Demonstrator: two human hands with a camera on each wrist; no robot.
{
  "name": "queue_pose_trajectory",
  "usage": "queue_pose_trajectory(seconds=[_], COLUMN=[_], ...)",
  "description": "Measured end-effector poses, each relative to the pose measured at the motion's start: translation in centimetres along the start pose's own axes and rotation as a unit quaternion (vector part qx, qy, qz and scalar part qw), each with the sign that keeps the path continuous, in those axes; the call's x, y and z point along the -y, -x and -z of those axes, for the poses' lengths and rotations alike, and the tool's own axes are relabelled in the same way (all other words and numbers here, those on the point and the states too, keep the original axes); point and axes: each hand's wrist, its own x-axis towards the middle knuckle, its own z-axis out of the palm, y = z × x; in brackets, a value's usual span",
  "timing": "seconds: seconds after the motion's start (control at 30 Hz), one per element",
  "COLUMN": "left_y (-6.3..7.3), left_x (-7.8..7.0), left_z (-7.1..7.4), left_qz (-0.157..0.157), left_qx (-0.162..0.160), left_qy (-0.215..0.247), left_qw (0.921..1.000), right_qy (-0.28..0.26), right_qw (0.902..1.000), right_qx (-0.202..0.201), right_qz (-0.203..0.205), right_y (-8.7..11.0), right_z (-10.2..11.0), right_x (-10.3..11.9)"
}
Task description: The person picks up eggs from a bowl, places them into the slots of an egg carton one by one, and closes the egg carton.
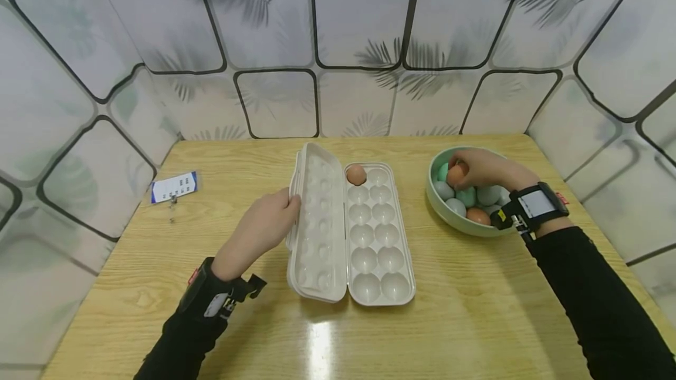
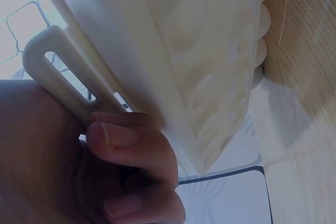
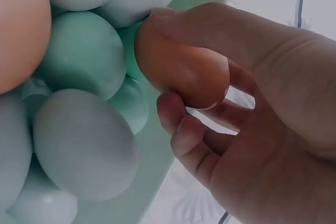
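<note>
My right hand (image 1: pixel 486 170) pinches a brown egg (image 3: pixel 184 64) between thumb and fingertips, over the far side of a pale green bowl (image 1: pixel 434 195). Green eggs (image 3: pixel 81 53), pale eggs (image 3: pixel 86 145) and another brown egg (image 1: pixel 477 216) fill the bowl under it. With my left hand (image 1: pixel 266 219) I grip the outer edge of the raised lid (image 1: pixel 321 221) of a white egg carton, fingers curled by its handle loop (image 2: pixel 58 69). The carton's base (image 1: pixel 377 233) lies flat with two rows of cups. One brown egg (image 1: pixel 356 175) sits in its far left cup.
A white and blue card (image 1: pixel 174 187) with a metal clip lies at the table's left. Patterned cloth walls (image 1: pixel 359 98) enclose the wooden table (image 1: pixel 449 298) at the back and both sides. The bowl stands near the right edge.
</note>
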Motion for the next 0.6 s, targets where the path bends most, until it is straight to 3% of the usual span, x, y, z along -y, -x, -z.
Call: queue_pose_trajectory(seconds=[0.37,0.6], left_y=[0.1,0.1], left_x=[0.0,-0.2], left_z=[0.1,0.3], left_qz=[-0.001,-0.003], left_qx=[0.001,0.004], left_qy=[0.002,-0.008], left_qw=[1.0000,1.0000], right_qy=[-0.009,0.002], right_qw=[0.9997,0.9998], right_qx=[-0.004,-0.019], right_qz=[0.024,0.011], right_y=[0.1,0.3], right_z=[0.3,0.5], right_x=[0.5,1.2])
